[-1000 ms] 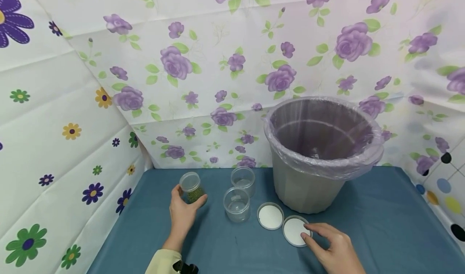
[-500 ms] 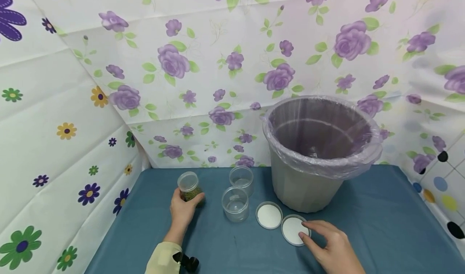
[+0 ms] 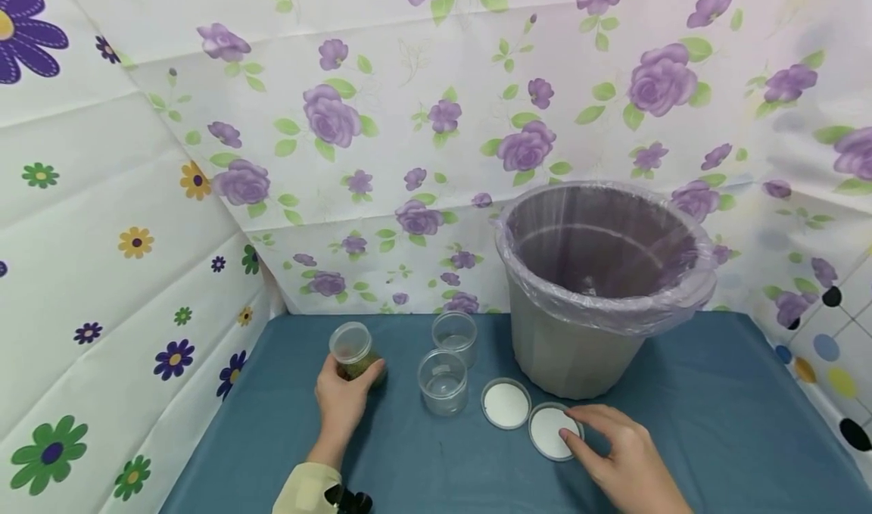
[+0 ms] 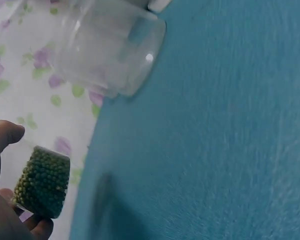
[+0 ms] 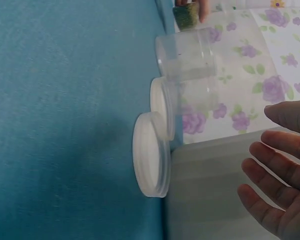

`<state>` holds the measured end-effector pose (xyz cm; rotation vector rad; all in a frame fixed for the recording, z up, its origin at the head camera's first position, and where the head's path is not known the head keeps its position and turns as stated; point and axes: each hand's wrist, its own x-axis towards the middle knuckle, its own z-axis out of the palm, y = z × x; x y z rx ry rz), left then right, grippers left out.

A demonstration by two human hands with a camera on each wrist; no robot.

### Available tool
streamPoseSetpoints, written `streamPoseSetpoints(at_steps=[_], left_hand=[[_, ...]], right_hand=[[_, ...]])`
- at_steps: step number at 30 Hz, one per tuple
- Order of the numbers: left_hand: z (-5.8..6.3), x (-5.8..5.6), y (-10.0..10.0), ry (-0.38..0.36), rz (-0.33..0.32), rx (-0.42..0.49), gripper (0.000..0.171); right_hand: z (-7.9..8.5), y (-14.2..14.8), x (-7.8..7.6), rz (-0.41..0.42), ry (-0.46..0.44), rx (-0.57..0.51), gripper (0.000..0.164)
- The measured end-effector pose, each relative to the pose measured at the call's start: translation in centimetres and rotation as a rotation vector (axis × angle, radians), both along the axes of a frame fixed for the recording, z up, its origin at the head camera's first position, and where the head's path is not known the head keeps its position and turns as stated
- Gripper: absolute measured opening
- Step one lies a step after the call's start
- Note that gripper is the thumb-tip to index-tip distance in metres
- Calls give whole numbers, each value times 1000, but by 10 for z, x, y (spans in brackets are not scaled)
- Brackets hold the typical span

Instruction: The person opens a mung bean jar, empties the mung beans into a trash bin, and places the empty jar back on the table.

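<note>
My left hand (image 3: 344, 400) holds a clear round jar (image 3: 354, 353) partly filled with small green beans, probably mung beans. In the left wrist view the beans (image 4: 44, 182) show in the jar, with fingers curled beneath it. Two empty clear jars, a nearer one (image 3: 443, 384) and a farther one (image 3: 455, 336), stand to the right of that hand. Two round lids lie side by side, a left lid (image 3: 506, 404) and a right lid (image 3: 555, 432), with white insides up. Over the right lid's edge hovers my right hand (image 3: 623, 453), fingers loosely bent and holding nothing.
A large grey bucket (image 3: 579, 355) lined with a thin clear bag stands at the back right, behind the lids. Blue cloth (image 3: 450, 476) covers the table. Flower-printed sheets (image 3: 381, 158) hang behind it and at the sides.
My left hand and the bean jar have shifted slightly left. The right hand stays near the right lid, and the empty jars and lids lie as before.
</note>
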<state>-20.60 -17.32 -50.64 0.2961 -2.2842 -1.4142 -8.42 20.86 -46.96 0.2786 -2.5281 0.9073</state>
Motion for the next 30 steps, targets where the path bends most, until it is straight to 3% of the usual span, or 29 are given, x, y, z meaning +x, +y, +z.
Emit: streamPoseSetpoints(at_steps=[4,10,14,16,18,21,24,30], left_hand=[[13,11,10,81,-33,20,59],[31,31,31,184,-136,7,53],[41,45,49,209,-240,-22,54],[54,56,61,191,-300,-20,55],[57,62,71,177,-370,-30,56],[59,69,83,140,-474,-74,59],[48,71,92,139,-561,-152,66],[38,80,107,183,-642,-267,70]], right_hand=[[7,-1,-2,12,-36,-4,24],[15,-5,-5,34,-53,-11,28],[20,-7,-8,61,-17,-3,30],[22,-8,-9,75,-16,0,31],[25,-9,-10,87,-28,5,32],[30,-13,-12,111,-48,-4,32],[37,-19,-13,135,-38,-13,34],[52,-34,-10,212,-38,-65,42]])
